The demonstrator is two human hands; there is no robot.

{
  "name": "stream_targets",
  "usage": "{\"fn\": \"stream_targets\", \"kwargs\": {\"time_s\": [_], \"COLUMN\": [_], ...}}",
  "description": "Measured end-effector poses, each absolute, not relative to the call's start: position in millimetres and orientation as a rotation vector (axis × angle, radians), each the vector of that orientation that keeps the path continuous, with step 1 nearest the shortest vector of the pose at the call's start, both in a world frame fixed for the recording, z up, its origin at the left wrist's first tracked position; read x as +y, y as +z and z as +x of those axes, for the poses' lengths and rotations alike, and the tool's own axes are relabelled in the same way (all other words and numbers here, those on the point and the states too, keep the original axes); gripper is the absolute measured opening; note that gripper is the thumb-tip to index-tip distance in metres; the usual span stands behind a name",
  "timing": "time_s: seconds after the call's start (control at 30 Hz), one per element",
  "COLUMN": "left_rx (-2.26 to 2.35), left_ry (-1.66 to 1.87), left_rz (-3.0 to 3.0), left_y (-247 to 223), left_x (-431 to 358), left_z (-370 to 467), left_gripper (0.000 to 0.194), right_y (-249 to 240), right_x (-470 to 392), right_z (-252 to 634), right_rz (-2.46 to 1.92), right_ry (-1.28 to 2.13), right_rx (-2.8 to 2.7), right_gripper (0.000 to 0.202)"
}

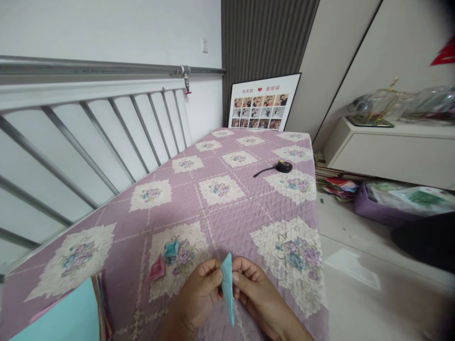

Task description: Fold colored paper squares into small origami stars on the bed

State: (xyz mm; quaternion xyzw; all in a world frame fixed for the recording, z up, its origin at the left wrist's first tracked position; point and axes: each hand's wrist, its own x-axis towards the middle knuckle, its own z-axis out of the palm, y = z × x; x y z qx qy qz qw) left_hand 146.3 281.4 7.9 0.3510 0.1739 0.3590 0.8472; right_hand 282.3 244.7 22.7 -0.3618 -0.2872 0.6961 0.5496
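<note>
One folded light-blue paper piece (229, 296) is held near the lower middle of the view, seen nearly edge-on, its long edge running away from the person. The left hand (199, 296) pinches its left side between thumb and bent fingers; the right hand (259, 290) grips its right side in the same manner. Both hands are therefore grasping the same item. Whether its lower end touches the purple-and-cream quilted cloth with floral patches (185, 208) below cannot be determined.

On that cloth, ahead of the left hand and to its left, lie two small folded paper shapes: one blue, pointed-cornered shape (171, 248) and one pink, pointed-cornered shape (157, 269). They sit side by side, the pink one closer to the person; contact between them cannot be confirmed. At the lower left, a stack of coloured paper sheets (67, 315) is partly cut off by the frame, a light-blue sheet uppermost and a pink edge showing beneath.

Farther off, near the right side of the cloth, rests a black tape measure (284, 166), its dark strap (263, 171) extending leftward. A white slatted radiator (142, 128) stands along the left side, and a white photo board with a dark frame (263, 102) stands beyond the far end.
</note>
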Motion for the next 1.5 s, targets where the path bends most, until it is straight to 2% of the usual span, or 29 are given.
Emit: {"fn": "stream_targets", "kwargs": {"time_s": [0.43,0.97,1.23,1.5], "left_rx": [0.433,0.475,0.631,0.708], "left_ry": [0.774,0.773,0.817,0.850], "left_rz": [0.726,0.706,0.773,0.809], "left_y": [9,5,5,1], "left_x": [283,282,287,291], "left_z": [147,146,147,148], "left_gripper": [0.022,0.024,0.036,0.037], "right_y": [21,29,28,33], "right_x": [246,244,250,248], "right_z": [282,280,280,282], "right_rz": [-0.864,-0.810,-1.097,-1.239], "right_ry": [1.641,1.698,1.362,1.190], "right_rx": [-0.667,-0.562,-0.740,-1.091], "right_gripper": [0.034,0.026,0.034,0.021]}}
